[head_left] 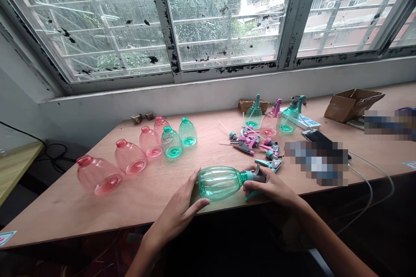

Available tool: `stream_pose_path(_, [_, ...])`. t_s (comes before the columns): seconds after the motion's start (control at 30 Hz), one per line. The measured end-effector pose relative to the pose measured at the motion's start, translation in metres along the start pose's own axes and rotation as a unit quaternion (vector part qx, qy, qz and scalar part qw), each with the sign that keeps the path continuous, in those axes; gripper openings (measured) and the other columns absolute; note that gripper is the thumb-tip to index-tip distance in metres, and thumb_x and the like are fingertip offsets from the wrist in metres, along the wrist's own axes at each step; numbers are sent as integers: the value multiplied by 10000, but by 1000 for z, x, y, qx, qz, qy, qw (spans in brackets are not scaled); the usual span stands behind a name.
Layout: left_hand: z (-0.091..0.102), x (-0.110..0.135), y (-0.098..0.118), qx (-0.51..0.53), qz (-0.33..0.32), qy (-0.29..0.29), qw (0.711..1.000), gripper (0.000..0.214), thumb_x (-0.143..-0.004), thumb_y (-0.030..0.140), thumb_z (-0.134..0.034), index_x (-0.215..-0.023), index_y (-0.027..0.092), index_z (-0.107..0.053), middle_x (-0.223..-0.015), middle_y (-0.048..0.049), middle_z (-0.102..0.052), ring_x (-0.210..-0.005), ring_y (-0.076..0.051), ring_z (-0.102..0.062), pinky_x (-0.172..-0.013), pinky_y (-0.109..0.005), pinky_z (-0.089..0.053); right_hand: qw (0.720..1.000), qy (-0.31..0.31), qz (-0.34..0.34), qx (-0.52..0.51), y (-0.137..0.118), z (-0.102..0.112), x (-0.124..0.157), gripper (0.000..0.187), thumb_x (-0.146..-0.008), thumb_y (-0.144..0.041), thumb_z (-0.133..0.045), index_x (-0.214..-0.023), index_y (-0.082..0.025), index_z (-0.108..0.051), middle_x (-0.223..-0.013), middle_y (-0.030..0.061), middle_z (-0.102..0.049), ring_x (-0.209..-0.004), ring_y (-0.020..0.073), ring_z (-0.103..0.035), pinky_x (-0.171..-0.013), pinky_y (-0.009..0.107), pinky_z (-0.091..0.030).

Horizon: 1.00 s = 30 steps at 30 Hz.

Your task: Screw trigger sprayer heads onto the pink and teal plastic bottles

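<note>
A clear green spray bottle (221,182) lies sideways between my hands at the table's front edge, its base to the left. My left hand (183,207) cups the base, thumb below and fingers behind it. My right hand (271,186) is closed around the grey and teal spray head (257,175) at the bottle's neck. Just beyond it lies a pile of loose pink, teal and grey spray heads (248,142), some with thin white tubes.
Several open pink bottles (99,177) and two open green bottles (172,143) stand at the left. Bottles with spray heads (290,117) stand at the back right, near a white power strip (308,121), a phone (320,140) and a cardboard box (349,106). White cables (370,186) hang over the right edge.
</note>
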<state>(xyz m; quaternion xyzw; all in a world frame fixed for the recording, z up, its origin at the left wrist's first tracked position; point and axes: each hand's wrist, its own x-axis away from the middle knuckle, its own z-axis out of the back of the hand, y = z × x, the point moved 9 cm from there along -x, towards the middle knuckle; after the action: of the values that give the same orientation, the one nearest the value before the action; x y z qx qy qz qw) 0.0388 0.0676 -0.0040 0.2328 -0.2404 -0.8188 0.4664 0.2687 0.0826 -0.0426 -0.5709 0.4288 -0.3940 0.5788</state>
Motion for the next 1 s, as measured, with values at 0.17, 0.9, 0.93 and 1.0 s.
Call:
stream_pose_path(0.17, [-2, 0, -4, -10, 6, 8, 1000, 789, -929, 476, -598, -1564, 293, -166, -1615, -79, -297, -1469, -311, -305, -1198, -496, -280, 1000, -2, -2, -5, 0, 0, 0, 396, -813, -421, -773, -1055, -182, -572, -755, 24, -752, -760, 234, -730, -768, 380, -578])
stream_pose_path(0.9, [-5, -1, -6, -26, 9, -4, 1000, 846, -904, 436, -648, -1565, 286, -142, -1622, -78, -280, -1475, -283, -301, -1200, -444, -292, 1000, -8, 9, -11, 2, 0, -1, 372, -822, -400, -770, -1046, -183, -567, -781, 31, -753, -766, 229, -725, -766, 375, -578])
stream_pose_path(0.93, [-5, -1, -6, -27, 11, -5, 1000, 849, -904, 436, -649, -1566, 283, -140, -1623, -80, -279, -1474, -280, -303, -1199, -442, -295, 1000, -8, 9, -10, 2, 0, -1, 373, -820, -402, -770, -1043, -182, -568, -778, 30, -752, -765, 229, -726, -765, 374, -579])
stream_pose_path(1.0, [-5, -1, -6, -28, 12, -2, 1000, 852, -902, 442, -651, -1565, 286, -141, -1622, -78, -281, -1472, -284, -308, -1196, -446, -300, 1000, -5, 6, -9, 2, 0, -1, 380, -816, -403, -774, -1043, -180, -567, -773, 28, -751, -760, 230, -727, -760, 372, -582])
